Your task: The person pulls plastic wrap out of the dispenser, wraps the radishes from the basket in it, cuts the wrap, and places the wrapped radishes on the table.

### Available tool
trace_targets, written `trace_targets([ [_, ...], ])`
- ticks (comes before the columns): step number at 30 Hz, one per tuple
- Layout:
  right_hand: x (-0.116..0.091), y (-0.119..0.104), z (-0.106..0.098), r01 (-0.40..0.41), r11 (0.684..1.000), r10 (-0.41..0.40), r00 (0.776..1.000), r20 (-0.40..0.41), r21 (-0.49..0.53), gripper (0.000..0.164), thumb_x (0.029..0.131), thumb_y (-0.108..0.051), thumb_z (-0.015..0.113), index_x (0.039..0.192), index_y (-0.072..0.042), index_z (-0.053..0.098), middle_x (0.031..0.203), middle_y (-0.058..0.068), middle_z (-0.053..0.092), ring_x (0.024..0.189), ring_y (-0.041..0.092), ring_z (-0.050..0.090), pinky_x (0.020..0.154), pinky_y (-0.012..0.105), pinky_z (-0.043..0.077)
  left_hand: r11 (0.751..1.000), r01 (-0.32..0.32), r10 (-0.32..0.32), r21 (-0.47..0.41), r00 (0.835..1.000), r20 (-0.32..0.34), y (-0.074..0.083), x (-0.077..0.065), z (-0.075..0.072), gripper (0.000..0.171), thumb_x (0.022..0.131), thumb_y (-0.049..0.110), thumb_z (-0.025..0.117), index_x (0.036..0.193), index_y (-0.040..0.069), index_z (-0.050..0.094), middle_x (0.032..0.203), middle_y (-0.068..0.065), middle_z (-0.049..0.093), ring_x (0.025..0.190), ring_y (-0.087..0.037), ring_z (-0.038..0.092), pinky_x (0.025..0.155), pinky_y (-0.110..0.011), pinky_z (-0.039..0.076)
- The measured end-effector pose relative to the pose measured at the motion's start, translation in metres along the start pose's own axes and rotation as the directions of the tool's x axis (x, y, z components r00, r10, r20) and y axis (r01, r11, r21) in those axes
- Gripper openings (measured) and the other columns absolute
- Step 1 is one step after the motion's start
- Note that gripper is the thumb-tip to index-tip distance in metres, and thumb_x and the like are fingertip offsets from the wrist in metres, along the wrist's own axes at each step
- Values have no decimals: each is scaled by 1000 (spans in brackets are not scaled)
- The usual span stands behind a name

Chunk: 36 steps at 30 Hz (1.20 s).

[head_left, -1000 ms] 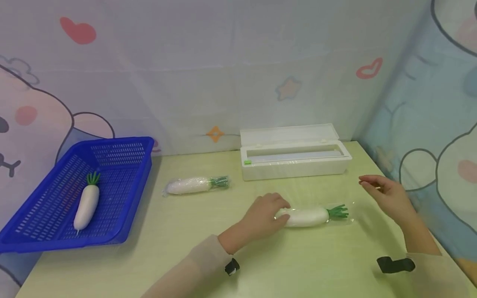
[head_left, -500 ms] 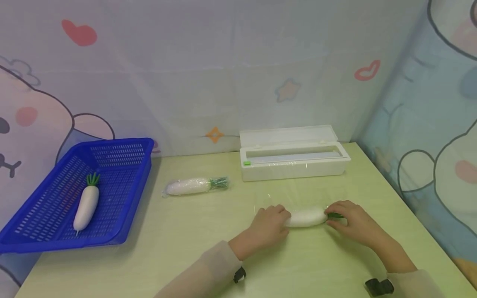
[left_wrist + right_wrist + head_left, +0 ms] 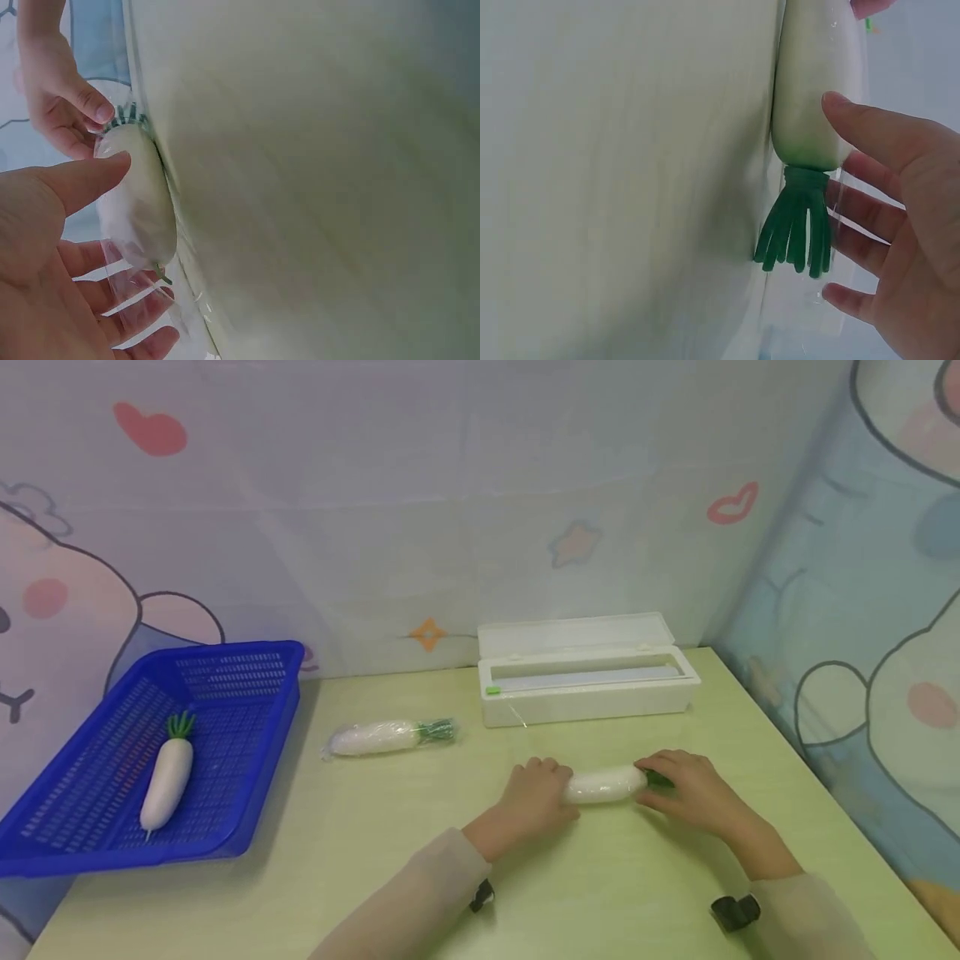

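A white radish (image 3: 603,786) with green leaves lies on the table in clear plastic wrap, in front of the wrap box (image 3: 588,703). My left hand (image 3: 534,797) holds its root end. In the left wrist view, the thumb lies on the near side of the radish (image 3: 139,199) and the fingers curl beyond it, touching film. My right hand (image 3: 693,797) holds the leaf end. In the right wrist view its thumb touches the white body, and its fingers reach behind the green leaves (image 3: 799,221). Film runs from the radish toward the box.
A wrapped radish (image 3: 382,737) lies left of the box. At the far left stands a blue basket (image 3: 273,752) holding a bare radish (image 3: 167,783). The box's lid (image 3: 577,633) is raised, leaning toward the back cloth. A patterned side cloth (image 3: 862,610) borders the right table edge.
My right hand has come in from the right and taken hold of the leaf end. Both hands have shifted the radish slightly toward the wrap box, with film now around it.
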State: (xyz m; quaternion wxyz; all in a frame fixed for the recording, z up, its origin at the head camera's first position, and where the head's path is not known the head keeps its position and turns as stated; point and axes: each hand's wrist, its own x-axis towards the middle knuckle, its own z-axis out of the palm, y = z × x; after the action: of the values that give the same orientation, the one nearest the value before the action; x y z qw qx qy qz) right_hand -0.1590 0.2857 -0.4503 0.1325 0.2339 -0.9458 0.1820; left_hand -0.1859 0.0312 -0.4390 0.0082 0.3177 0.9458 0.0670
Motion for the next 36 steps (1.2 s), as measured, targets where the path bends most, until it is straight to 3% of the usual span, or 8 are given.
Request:
trace_targets([
  [7, 17, 3, 5, -48, 998, 51, 996, 77, -43, 48, 80, -31, 77, 116, -2, 66, 111, 14, 63, 105, 37, 56, 88, 60, 40, 997, 47, -48, 66, 999, 17, -9, 14, 7, 42, 86, 45, 68, 109, 10, 65, 102, -4, 54, 90, -19, 46, 74, -32, 41],
  [14, 28, 7, 12, -74, 992, 83, 992, 93, -102, 53, 77, -34, 80, 118, -4, 66, 108, 11, 53, 101, 33, 45, 81, 54, 37, 995, 97, -97, -32, 995, -7, -15, 20, 7, 56, 82, 32, 74, 128, 10, 52, 109, -6, 51, 100, -22, 46, 83, -37, 41],
  [18, 35, 8, 12, -90, 989, 102, 989, 104, -114, 53, 76, -35, 81, 117, -4, 67, 104, 8, 50, 99, 32, 42, 77, 50, 34, 998, 65, -65, -27, 998, -11, -17, 22, 4, 36, 84, 23, 70, 115, 12, 53, 102, -3, 48, 93, -20, 43, 78, -34, 38],
  [22, 41, 10, 11, -95, 988, 111, 984, 136, -121, 55, 78, -35, 79, 119, -3, 65, 102, 9, 53, 98, 31, 46, 76, 49, 34, 999, 47, -47, 17, 999, -2, -19, 27, 3, 22, 88, 22, 64, 106, 13, 55, 95, -2, 49, 87, -18, 43, 75, -34, 38],
  [29, 45, 14, 11, -172, 983, 179, 975, 134, -63, 57, 78, -35, 79, 119, -2, 58, 102, 10, 65, 97, 34, 54, 82, 56, 35, 998, 64, -65, 21, 997, 49, -25, 36, 1, 27, 94, 29, 59, 114, 12, 62, 109, -6, 53, 99, -22, 47, 91, -44, 42],
  [36, 51, 17, 10, -119, 989, 128, 984, 120, -84, 47, 80, -34, 77, 110, -1, 63, 106, 15, 66, 101, 37, 59, 85, 61, 38, 997, 75, -77, 30, 994, 76, -30, 47, 0, 23, 88, 28, 65, 105, 12, 67, 107, -5, 48, 103, -22, 42, 88, -41, 40],
])
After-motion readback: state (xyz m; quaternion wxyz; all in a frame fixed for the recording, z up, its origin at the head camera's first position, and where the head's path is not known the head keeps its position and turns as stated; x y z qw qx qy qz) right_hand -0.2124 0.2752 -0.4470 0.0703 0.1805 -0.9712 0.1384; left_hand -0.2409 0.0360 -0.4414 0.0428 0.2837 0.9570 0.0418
